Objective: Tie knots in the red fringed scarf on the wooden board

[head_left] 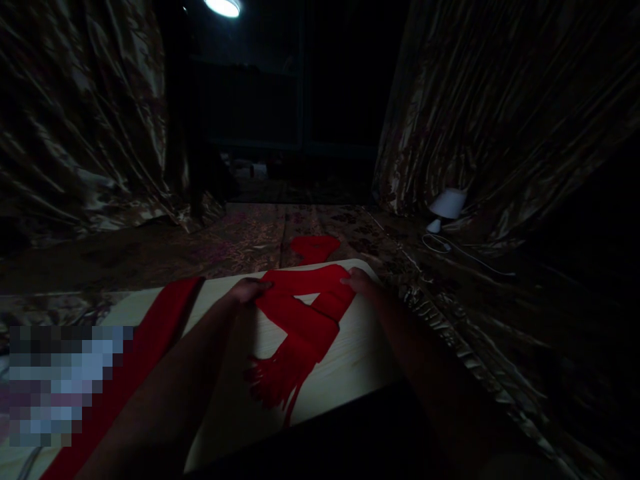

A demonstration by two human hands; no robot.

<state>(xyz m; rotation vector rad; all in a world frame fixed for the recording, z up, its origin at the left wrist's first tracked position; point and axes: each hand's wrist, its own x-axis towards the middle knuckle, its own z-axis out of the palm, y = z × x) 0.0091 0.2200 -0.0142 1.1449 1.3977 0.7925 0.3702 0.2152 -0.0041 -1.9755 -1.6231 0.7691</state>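
A red scarf (310,327) with a fringed end lies looped on a pale wooden board (350,373), its strips crossing around a small triangular gap. At the loop's upper left corner, my left hand (247,289) pinches the cloth. My right hand (357,281) grips the upper right corner. Between the two hands the top strip runs nearly straight. The fringe hangs toward me at the lower left of the loop. Dim light hides the detail of my fingertips.
Another red strip (165,313) lies along the board's left side. Beyond the far edge is a red cloth piece (315,248) on the patterned cover (240,233). A small white lamp (447,205) with a cord stands at right. Curtains (85,113) hang on both sides.
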